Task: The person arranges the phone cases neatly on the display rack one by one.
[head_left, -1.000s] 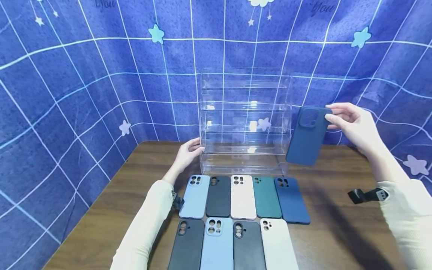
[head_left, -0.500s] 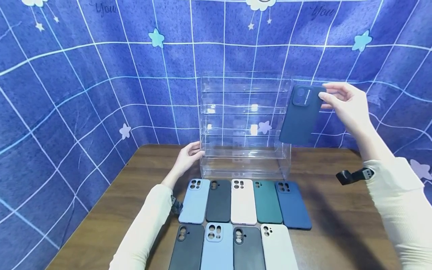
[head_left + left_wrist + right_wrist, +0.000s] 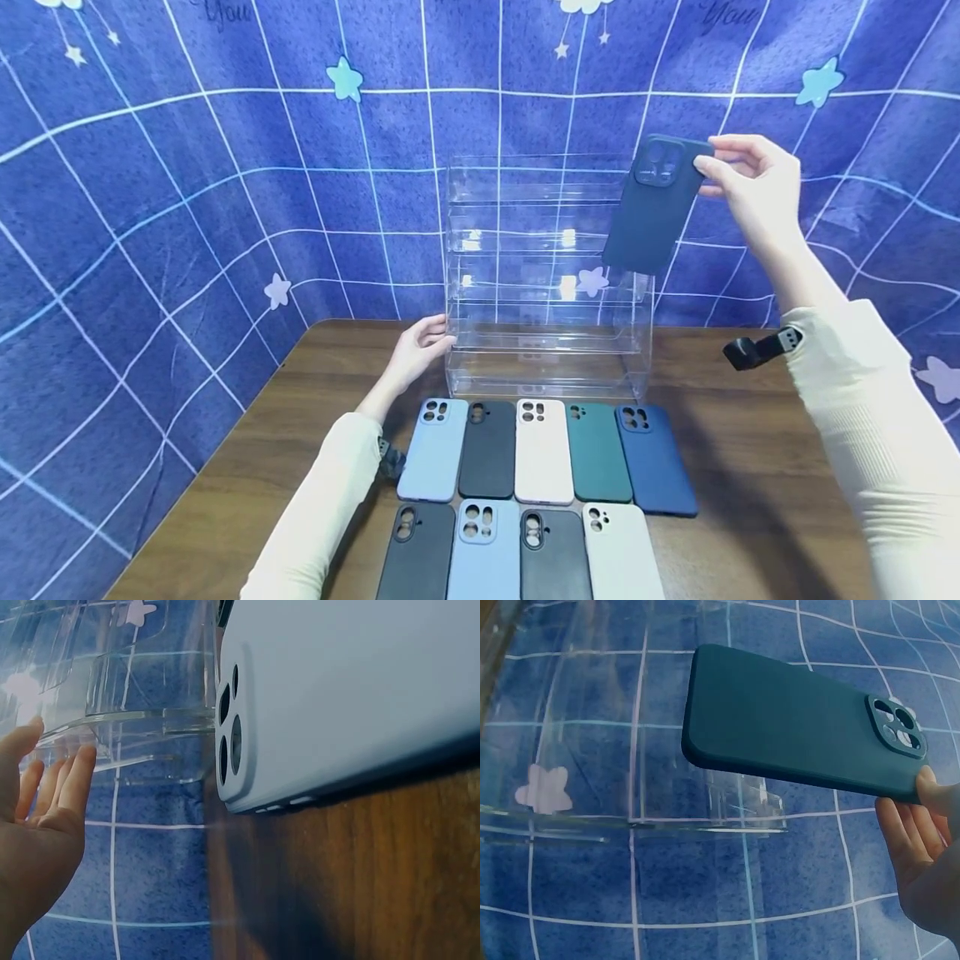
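Observation:
My right hand (image 3: 761, 192) pinches a dark blue phone case (image 3: 651, 218) by its top right corner, between thumb and fingers. The case hangs tilted, its camera cutout upward, and overlaps the upper right part of a clear display rack (image 3: 547, 340). I cannot tell whether they touch. In the right wrist view the case (image 3: 787, 724) looks teal and its lower end points toward the rack. My left hand (image 3: 414, 352) holds the rack's left edge low down, the thumb on the front side. In the left wrist view its fingers (image 3: 75, 784) lie along the clear plastic.
Before the rack, phone cases lie in two rows on the wooden table (image 3: 750, 467): light blue (image 3: 431, 454), black (image 3: 487, 458), pale pink (image 3: 543, 458), green (image 3: 602, 458) and blue (image 3: 660, 467) behind, several more in front. A blue patterned cloth (image 3: 360, 217) hangs behind.
My right hand has raised the dark blue phone case and brought it leftward, from beside the rack's lower right to its upper right part. The left hand has stayed on the rack's edge.

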`<state>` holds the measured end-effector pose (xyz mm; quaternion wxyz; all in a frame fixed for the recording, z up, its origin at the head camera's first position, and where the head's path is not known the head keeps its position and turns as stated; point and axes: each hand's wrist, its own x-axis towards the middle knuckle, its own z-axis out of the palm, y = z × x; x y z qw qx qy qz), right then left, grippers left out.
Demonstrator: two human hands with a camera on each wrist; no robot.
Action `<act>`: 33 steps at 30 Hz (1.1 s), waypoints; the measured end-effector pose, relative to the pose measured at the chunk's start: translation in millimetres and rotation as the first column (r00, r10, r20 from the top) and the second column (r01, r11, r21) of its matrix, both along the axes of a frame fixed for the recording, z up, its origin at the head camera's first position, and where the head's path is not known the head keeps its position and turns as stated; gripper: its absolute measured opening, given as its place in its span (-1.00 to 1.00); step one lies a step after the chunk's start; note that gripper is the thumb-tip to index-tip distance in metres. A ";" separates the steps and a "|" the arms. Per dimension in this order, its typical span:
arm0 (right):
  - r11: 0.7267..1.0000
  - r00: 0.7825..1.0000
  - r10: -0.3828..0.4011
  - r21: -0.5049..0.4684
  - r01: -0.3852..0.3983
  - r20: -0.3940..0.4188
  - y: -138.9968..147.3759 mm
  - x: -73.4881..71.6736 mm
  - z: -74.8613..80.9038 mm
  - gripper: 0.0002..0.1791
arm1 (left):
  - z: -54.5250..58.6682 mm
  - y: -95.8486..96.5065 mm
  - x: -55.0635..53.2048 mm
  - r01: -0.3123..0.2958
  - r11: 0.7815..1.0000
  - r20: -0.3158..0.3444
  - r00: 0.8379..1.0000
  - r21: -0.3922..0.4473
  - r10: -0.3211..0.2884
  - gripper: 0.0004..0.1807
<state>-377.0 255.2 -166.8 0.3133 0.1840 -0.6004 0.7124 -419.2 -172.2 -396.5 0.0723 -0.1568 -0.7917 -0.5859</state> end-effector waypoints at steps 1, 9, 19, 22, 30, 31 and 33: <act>1.000 1.000 -0.006 0.001 0.006 0.000 -1.2 -2.2 2.3 -0.76 | -1.0 -0.1 -1.1 0.003 1.000 0.000 1.000 0.002 -0.003 -0.41; 1.000 1.000 -0.021 -0.014 0.021 0.001 -13.3 -15.1 20.8 -0.77 | -1.2 -3.8 -3.0 0.020 1.000 0.021 1.000 0.002 -0.020 -0.39; 0.995 0.997 -0.074 -0.070 0.076 0.027 -25.0 -27.8 41.8 -0.79 | 1.0 0.6 -1.2 0.037 0.999 0.010 0.999 -0.006 -0.037 -0.41; 0.991 0.994 -0.101 -0.083 0.104 0.036 -26.9 -32.6 44.8 -0.80 | 4.8 4.4 3.5 0.047 0.999 0.012 0.999 -0.008 -0.047 -0.43; 0.983 0.983 -0.172 -0.057 0.175 0.062 -40.6 -49.8 51.6 -0.80 | -2.5 -1.3 -3.5 0.027 0.999 0.000 1.000 -0.037 -0.027 -0.45; 0.982 0.982 -0.177 -0.051 0.180 0.063 -41.5 -52.6 52.4 -0.80 | -2.0 -1.2 -3.3 0.025 0.999 -0.004 1.000 -0.038 -0.025 -0.45; 0.980 0.979 -0.193 -0.037 0.195 0.065 -42.4 -58.3 53.4 -0.79 | -2.1 -0.6 -3.1 0.024 0.999 -0.014 1.000 -0.049 -0.024 -0.44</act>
